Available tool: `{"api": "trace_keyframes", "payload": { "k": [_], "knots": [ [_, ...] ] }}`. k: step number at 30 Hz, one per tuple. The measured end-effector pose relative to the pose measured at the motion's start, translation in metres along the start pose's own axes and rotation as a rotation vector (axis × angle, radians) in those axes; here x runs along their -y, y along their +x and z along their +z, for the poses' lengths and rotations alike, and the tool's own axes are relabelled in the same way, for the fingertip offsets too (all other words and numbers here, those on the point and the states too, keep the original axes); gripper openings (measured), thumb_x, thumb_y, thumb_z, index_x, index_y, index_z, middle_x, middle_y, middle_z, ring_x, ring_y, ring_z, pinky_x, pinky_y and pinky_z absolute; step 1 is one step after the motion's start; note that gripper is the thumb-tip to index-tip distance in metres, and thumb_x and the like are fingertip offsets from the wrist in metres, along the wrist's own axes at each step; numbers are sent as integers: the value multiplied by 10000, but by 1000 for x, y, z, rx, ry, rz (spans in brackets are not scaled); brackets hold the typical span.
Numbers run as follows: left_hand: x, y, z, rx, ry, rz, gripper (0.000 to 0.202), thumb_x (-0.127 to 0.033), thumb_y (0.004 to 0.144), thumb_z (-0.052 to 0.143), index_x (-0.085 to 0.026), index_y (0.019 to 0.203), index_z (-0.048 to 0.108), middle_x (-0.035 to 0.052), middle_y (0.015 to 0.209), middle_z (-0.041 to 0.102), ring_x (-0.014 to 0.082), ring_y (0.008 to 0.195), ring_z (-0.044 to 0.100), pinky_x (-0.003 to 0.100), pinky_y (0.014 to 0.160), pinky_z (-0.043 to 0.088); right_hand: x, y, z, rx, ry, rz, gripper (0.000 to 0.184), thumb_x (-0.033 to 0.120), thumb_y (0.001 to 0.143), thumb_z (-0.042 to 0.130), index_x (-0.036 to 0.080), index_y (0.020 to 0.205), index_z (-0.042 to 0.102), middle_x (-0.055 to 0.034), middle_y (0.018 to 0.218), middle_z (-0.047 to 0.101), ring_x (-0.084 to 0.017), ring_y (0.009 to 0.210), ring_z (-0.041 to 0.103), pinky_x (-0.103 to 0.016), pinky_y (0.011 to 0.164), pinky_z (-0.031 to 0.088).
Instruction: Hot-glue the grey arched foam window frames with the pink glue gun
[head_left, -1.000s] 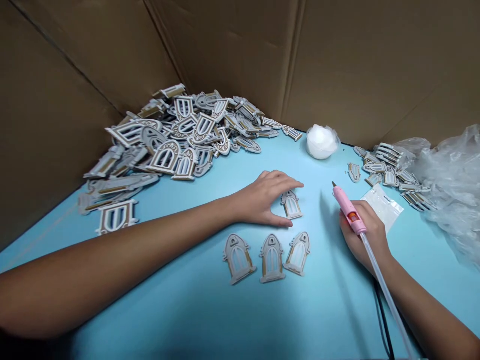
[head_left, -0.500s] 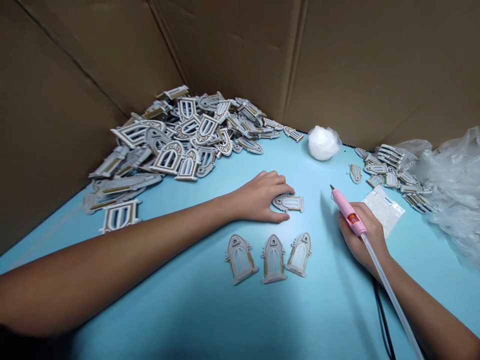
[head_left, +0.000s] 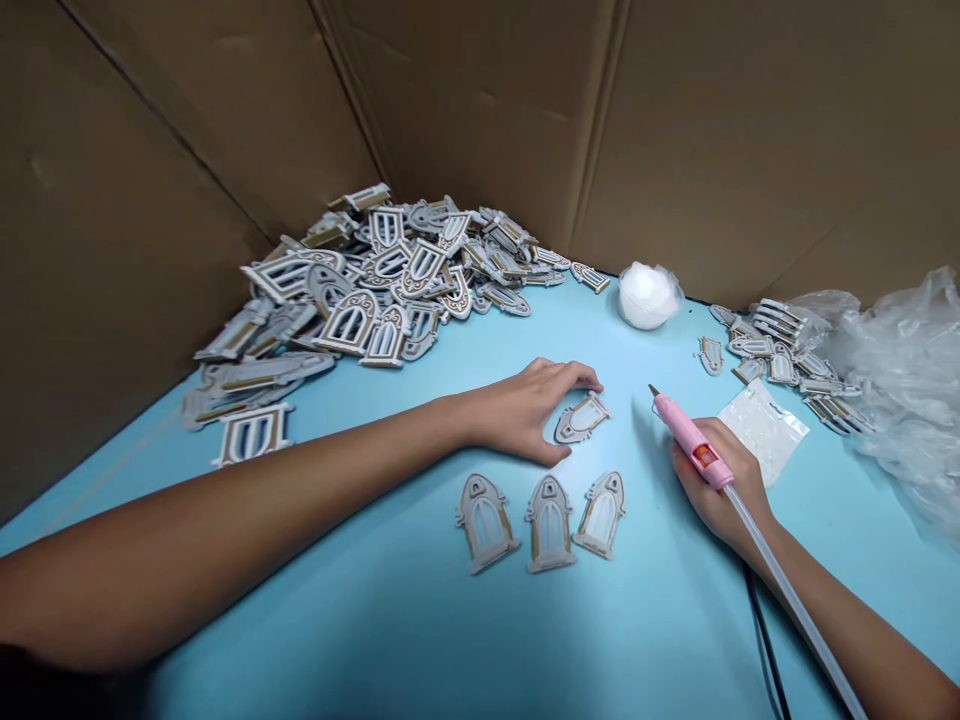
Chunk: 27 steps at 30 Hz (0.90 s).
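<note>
My left hand (head_left: 529,405) rests on the blue table, thumb and fingers spread around a small arched window piece (head_left: 583,418) that lies back side up and slanted. The fingers look apart from it. In my right hand (head_left: 724,480) is a pink hot glue gun (head_left: 691,437), its metal tip pointing up and left and a long clear glue stick (head_left: 795,600) trailing from its rear. Nearer me lie three more arched window pieces, a left one (head_left: 486,522), a middle one (head_left: 550,524) and a right one (head_left: 601,514), all back side up.
A heap of window pieces (head_left: 352,285) fills the back left against cardboard walls (head_left: 465,110). A small bowl of white stuff (head_left: 649,296) stands behind. To the right are smaller pieces (head_left: 780,360), a clear packet (head_left: 765,430), plastic bags (head_left: 907,390) and a black cable (head_left: 763,640).
The window piece by my left hand has turned from lying sideways to a slant. My left fingers have spread away from it. The glue gun has shifted slightly left, and the view has moved a little.
</note>
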<state>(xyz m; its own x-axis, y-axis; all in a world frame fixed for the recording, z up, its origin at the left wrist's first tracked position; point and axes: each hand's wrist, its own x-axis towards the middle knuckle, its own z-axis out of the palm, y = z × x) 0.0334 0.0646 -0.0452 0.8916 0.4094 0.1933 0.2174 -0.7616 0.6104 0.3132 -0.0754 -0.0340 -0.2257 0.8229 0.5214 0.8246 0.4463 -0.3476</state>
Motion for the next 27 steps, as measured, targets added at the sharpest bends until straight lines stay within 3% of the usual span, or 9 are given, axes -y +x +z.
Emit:
{"api": "trace_keyframes", "payload": {
  "k": [2,6,12,17,27],
  "knots": [
    [3,0,1,-36,-46,-6,705,-338,774,829,-225,1321,399,128,1339,630,331,1259,573,472,1063,423,0,-1,1,27,17,-29,128,103,928,583,213,992,594,-46,888,670,-163,765,654,-274,657,528],
    [4,2,8,-150,-29,53,854,-427,649,963,-225,1281,426,127,1289,640,319,1181,629,447,1022,474,4,-6,4,106,50,-85,117,94,925,581,209,922,563,-23,798,596,-138,661,588,-252,563,469],
    [-1,2,17,-283,87,279,832,-460,746,919,-214,1345,397,146,1247,646,303,1151,642,448,1009,489,14,-6,7,140,72,-145,158,109,948,585,216,864,505,-14,757,526,-142,643,529,-254,541,424],
    [-2,4,19,-298,101,407,775,-496,815,863,-225,1359,383,150,1229,655,302,1150,641,463,1005,492,15,-8,8,163,95,-128,192,93,962,559,220,848,471,-7,763,481,-138,650,492,-253,538,387],
    [0,6,20,-326,136,448,702,-512,855,818,-223,1341,403,146,1193,673,296,1136,648,460,992,495,12,-12,8,182,79,-121,243,37,929,535,225,825,423,8,761,437,-129,648,443,-255,548,345]
  ]
}}
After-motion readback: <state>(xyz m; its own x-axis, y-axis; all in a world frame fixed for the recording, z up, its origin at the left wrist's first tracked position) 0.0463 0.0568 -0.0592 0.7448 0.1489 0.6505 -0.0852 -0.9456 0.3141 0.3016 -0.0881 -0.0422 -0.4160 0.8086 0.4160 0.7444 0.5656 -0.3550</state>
